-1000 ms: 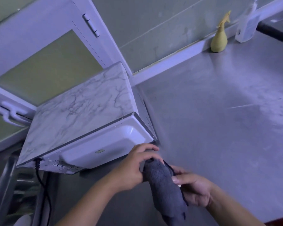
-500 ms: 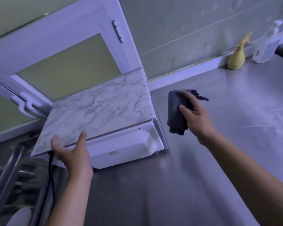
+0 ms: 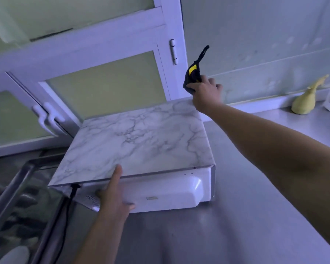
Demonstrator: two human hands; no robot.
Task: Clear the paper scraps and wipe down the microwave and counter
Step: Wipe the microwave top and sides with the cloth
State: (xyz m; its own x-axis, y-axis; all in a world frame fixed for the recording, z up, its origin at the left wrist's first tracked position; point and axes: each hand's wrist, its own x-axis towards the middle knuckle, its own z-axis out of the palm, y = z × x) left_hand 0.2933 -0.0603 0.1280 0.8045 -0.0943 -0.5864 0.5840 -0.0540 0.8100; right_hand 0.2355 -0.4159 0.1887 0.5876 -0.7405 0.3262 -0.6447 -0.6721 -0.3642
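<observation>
a dull grey steel counter (image 3: pixel 236 216) ran back to a pale, spotted wall, with white-framed frosted panes (image 3: pixel 107 84) behind its left part. the microwave (image 3: pixel 137 141) sat at the counter's left end with its back towards the person: a boxy body, a smooth top patterned like grey-veined marble, and a glossy white back panel with rounded corners. a black cord (image 3: pixel 69 202) dropped from its near left corner.

the right hand (image 3: pixel 205 88) gripped a bunched dark cloth (image 3: pixel 191 77) with a yellow tag and a thin loop sticking up. half a second before, it held that cloth over the counter just right of the microwave; now it was raised above the microwave's far right corner, apart from the top. the left hand (image 3: pixel 112 197), open, had slid from the near left corner towards the middle of the near edge, palm on the white panel and one straight finger on the marbled top.

a broad strip of counter lay between the microwave's right side and a soft yellow lump (image 3: pixel 305 103) at the back edge.
</observation>
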